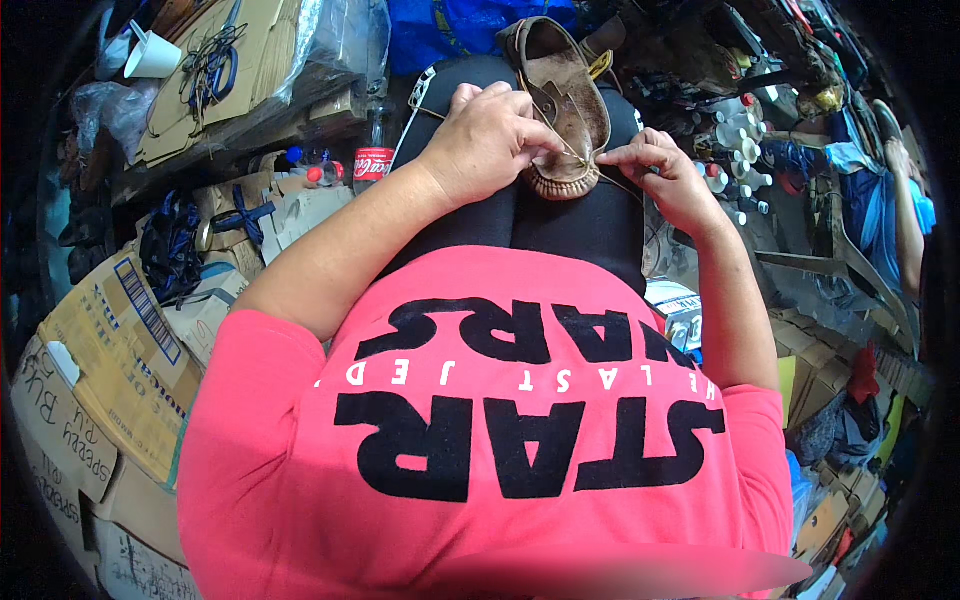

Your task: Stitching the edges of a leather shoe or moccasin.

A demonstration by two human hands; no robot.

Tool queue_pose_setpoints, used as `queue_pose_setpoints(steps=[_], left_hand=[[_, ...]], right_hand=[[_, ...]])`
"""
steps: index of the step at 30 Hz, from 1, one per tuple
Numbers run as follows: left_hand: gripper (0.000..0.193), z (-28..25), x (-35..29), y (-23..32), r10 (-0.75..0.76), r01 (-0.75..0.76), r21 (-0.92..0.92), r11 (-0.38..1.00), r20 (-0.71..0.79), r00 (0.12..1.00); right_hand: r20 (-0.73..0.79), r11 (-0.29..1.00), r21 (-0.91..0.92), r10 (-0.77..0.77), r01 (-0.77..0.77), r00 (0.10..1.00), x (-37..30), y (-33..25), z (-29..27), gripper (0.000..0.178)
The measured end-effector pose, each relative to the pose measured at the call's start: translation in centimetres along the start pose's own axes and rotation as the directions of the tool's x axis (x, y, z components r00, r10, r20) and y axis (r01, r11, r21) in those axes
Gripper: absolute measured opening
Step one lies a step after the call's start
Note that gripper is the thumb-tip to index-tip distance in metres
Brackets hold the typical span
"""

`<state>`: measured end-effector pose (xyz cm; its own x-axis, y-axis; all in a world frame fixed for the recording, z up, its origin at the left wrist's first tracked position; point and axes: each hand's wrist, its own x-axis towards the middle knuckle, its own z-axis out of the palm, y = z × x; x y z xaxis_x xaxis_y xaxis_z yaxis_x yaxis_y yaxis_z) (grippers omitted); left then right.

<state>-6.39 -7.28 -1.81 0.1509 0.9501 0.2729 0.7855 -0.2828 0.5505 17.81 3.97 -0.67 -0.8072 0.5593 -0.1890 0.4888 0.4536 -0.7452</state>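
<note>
A brown leather moccasin (565,75) lies across my lap, its stitched toe toward me and its opening facing up. My left hand (490,140) is at the left of the toe, with thumb and forefinger pinched on a thin pale thread (577,152) that runs to the toe seam. My right hand (662,172) comes in from the right, its thumb and fingertips closed at the toe's right edge. What lies between those fingertips is too small to make out. A leather flap of the shoe stands up beside my left fingers.
Scissors (228,75) lie on a cardboard stack at the far left, near a white cup (152,54). A red-labelled bottle (374,165) stands left of my legs. Several small white bottles (738,140) crowd the right side. Cardboard boxes (120,350) fill the left.
</note>
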Motion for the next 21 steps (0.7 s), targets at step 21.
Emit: queue_pose_setpoints(steps=[21], left_hand=[[0.015, 0.4, 0.0, 1.0, -0.058, 0.061, -0.038, 0.997, 0.061, 0.996]], right_hand=[[-0.033, 0.980, 0.185, 0.085, -0.077, 0.996, -0.7, -0.9, 1.0, 0.031]])
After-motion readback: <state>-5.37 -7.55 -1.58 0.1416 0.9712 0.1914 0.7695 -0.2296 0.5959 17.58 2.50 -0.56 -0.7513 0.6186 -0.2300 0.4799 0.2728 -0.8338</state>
